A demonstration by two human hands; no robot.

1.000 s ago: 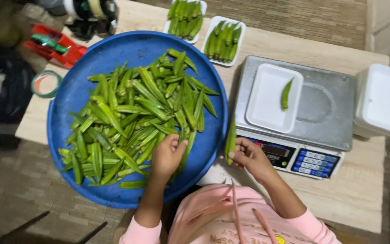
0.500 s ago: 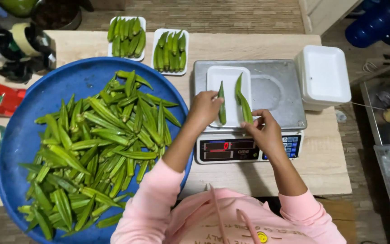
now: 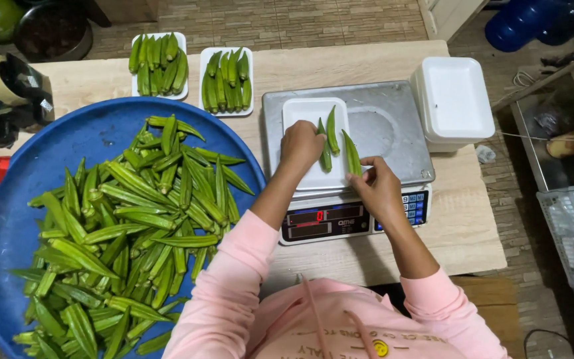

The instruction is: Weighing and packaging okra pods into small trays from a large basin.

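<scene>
Counter (image 3: pixel 367 63): pale wood planks, grain running left to right; brick-patterned floor beyond its far and right edges.
Scale (image 3: pixel 393 129): brushed metal platter at the counter's middle right, with a digital display on the near face.
Tray (image 3: pixel 303 110): shallow white foam rectangle lying on the scale platter.
Okra (image 3: pixel 332 129): three ridged, tapered green pods lie lengthwise on the tray, tips pointing away.
Left hand (image 3: pixel 302 144): palm down on the tray, fingers curled against the middle pod; whether the grip is closed on it, I cannot tell.
Right hand (image 3: pixel 377 188): at the tray's near right corner, fingertips pinched on the stem end of the rightmost pod.
Basin (image 3: pixel 101 126): wide round blue plastic, heaped with loose okra, overhanging the counter's near edge.
Filled trays (image 3: pixel 226 80): two white trays of okra side by side at the far edge.
Stack (image 3: pixel 454 100): empty foam trays, right of the scale.
Open room: bare wood right of the scale and near the stack.
</scene>
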